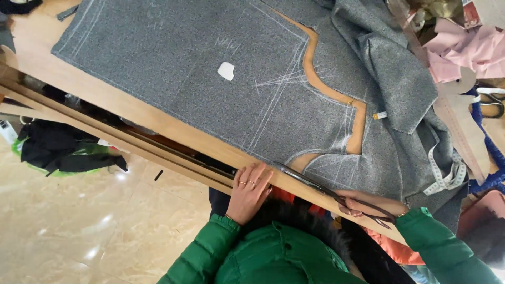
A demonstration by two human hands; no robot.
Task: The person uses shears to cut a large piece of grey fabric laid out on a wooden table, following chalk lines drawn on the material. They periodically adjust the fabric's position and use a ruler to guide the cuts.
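Now the right hand [363, 204] is clamped on shears [326, 192] at the cloth's [210, 68] near edge, while the left hand [248, 192], fingers spread flat, presses the table [158, 118] edge; unpinned cloth could likely shift and skew the cut off the chalk lines.

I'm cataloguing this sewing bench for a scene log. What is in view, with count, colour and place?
Fabric: one, grey, chalk-marked and partly cut, spread on the table.
Table: one, light wood, under the fabric.
Chalk: one, white, on the fabric.
Scissors: one pair, dark, at the table's near edge.
Tape measure: one, white, at the right.
Pink cloth: top right.
Left hand: resting on the table edge.
Right hand: grip on the scissors' handles.
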